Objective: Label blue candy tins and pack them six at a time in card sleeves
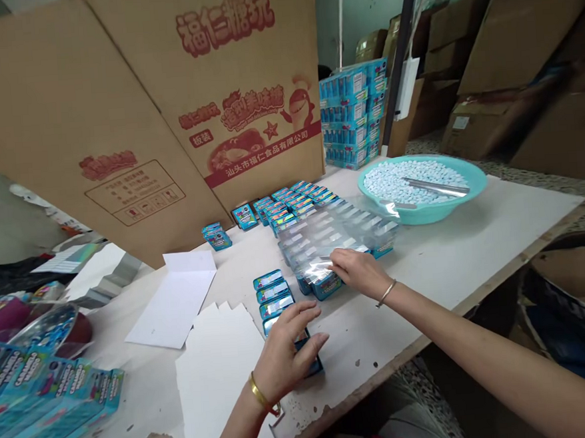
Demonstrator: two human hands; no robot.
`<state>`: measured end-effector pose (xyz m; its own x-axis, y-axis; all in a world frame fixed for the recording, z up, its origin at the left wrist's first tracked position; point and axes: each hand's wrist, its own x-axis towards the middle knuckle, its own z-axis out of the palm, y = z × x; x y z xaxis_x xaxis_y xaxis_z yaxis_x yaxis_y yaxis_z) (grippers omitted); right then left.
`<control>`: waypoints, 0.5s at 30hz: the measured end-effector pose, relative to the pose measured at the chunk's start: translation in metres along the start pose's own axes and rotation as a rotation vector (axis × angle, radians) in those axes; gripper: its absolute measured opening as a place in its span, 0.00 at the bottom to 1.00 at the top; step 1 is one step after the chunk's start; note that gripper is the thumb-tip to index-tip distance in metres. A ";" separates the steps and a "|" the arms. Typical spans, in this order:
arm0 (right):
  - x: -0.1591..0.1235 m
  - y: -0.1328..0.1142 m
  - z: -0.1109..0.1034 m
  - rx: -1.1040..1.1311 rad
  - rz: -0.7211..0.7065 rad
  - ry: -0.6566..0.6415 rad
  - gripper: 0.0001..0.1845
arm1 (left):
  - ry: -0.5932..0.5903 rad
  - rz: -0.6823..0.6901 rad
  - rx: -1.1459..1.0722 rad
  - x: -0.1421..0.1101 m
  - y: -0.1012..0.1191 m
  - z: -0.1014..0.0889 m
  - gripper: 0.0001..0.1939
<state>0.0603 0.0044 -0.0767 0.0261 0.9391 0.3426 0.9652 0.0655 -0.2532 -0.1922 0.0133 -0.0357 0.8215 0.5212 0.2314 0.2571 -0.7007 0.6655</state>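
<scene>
Two hands at the bench [513, 220]: the left hand [289, 346] has its fingers apart, with the thumb away from them, above a short row of blue tins [272, 292]; if it touches them, I cannot tell. The right hand [361, 271] pinches the near edge of a clear plastic sheet [324, 240] between thumb and fingers.
Clear sheet: it lies over a group of blue tins, in front of the large carton [48, 96] and to the left of the turquoise basin [437, 214].
Tins behind: several more rows [291, 202] reach from the sheet toward the carton, and a small pile [217, 236] stands apart at their left.
Basin: full of small pale candies [404, 178], with a metal scoop [438, 187] resting upon them.
In the way: the carton partly hides a tall stack of blue packs [348, 115]; the left hand covers part of the short row.
Left side: white sheets [218, 377] lie fanned, near a folded white card [178, 300] and blue boxes [39, 403].
Writing: the carton carries red print, 福仁糖玩, 板装 and 汕头市福仁食品有限公司 (a smiling cartoon is beside it); the blue boxes say "CARAMELO", with the second word not clear.
</scene>
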 end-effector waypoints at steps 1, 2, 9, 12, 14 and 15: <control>0.002 -0.002 -0.002 -0.016 0.001 0.010 0.12 | 0.014 -0.021 -0.027 0.005 0.000 0.001 0.16; 0.004 -0.003 -0.003 -0.019 0.001 0.015 0.14 | 0.028 -0.045 -0.053 0.010 0.001 0.003 0.15; 0.017 0.006 -0.010 0.211 0.082 -0.080 0.15 | 0.058 -0.226 -0.256 0.035 0.001 0.009 0.12; 0.025 0.014 -0.010 0.382 0.171 -0.125 0.10 | 0.076 -0.290 -0.326 0.041 -0.003 0.014 0.12; 0.030 0.017 -0.007 0.440 0.227 -0.122 0.09 | 0.090 -0.313 -0.372 0.046 -0.008 0.019 0.13; 0.033 0.019 -0.006 0.450 0.248 -0.104 0.10 | 0.096 -0.322 -0.402 0.049 -0.011 0.021 0.13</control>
<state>0.0806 0.0342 -0.0651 0.1917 0.9718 0.1370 0.7256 -0.0464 -0.6866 -0.1443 0.0360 -0.0472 0.6779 0.7349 0.0210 0.2585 -0.2650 0.9290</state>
